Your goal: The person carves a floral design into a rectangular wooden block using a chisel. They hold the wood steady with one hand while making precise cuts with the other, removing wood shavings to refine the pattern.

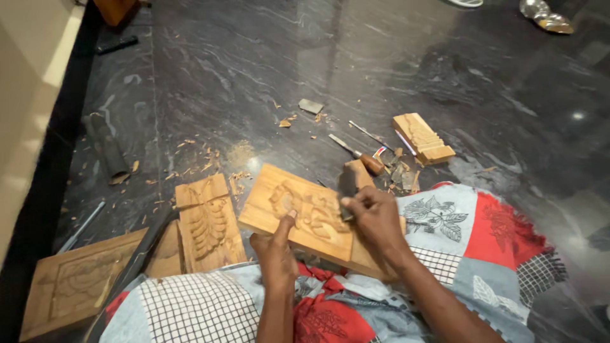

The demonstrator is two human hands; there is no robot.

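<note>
We see the left hand (274, 249) under the near edge of the carved panel (298, 213), with its thumb pressed on the carved face; the other fingers are hidden below the wood, so we cannot tell how they are set. The right hand (373, 216) is closed around a dark chisel (347, 190), and the tool's tip touches the panel's right part. The panel rests tilted on the lap, over a patchwork cloth (457, 235) of red, grey and checked pieces.

Left of the left hand, a second carved block (208, 223) lies on the floor, and farther left a flat board (76, 282) reaches close to the frame's edge. A pale wall (28, 95) closes that side. Beyond the right hand lie a wooden-handled tool (359, 154), a thin metal rod (368, 133) and a small stepped block (422, 138), all near each other. Wood chips (203, 159) are scattered beyond the left hand. Farther away, the dark stone floor (445, 63) is open and wide, with much free room toward the top right.
</note>
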